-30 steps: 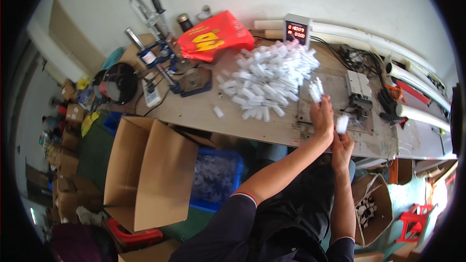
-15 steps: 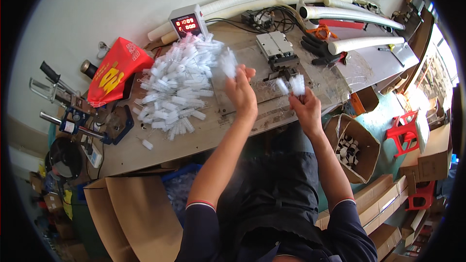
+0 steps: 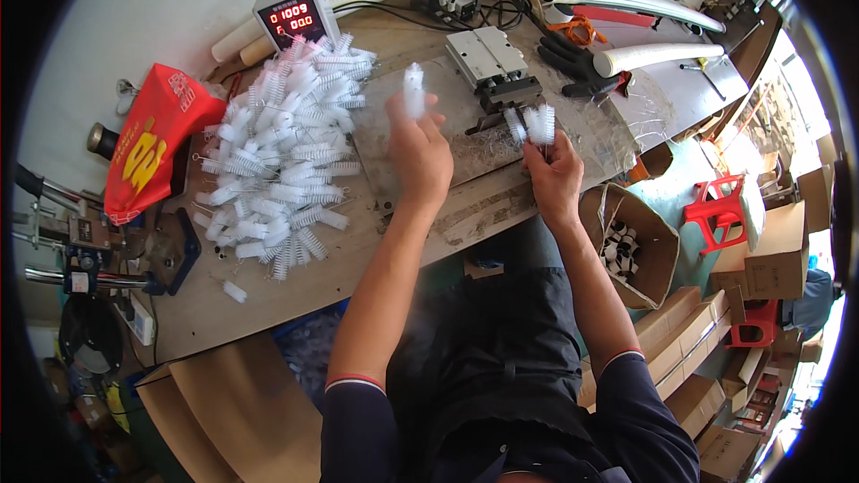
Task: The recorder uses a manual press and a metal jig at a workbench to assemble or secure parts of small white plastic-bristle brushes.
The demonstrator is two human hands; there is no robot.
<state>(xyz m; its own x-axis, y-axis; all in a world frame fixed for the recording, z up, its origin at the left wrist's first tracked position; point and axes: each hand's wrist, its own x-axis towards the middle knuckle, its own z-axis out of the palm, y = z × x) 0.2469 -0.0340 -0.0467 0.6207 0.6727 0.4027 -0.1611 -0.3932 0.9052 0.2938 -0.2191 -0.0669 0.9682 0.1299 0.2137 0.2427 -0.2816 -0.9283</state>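
Note:
My left hand [image 3: 420, 154] is raised over the bench between the brush pile and the machine. Its fingers are closed on a small white bristle brush [image 3: 413, 91] that points up, slightly smeared by motion. At the right, my right hand [image 3: 555, 181] grips a couple of white bristle brushes [image 3: 540, 125] from below, just in front of a small metal press [image 3: 490, 61]. A large heap of similar loose white brushes [image 3: 286, 156] with wire stems lies to the left of my left hand. One single brush [image 3: 234, 292] lies apart near the bench's front edge.
Behind the heap stands a counter box with a red display [image 3: 293, 20]. A red bag [image 3: 161, 139] and a clamp-like metal device [image 3: 89, 259] are at the left. Long white tubes [image 3: 626, 2] and a dark glove [image 3: 573, 67] lie at the back right. Cardboard boxes [image 3: 242, 402] stand below the bench.
The view has shifted, so the bench things sit further left and larger. My left hand still carries a brush, now upright. My right hand keeps its brushes beside the press.

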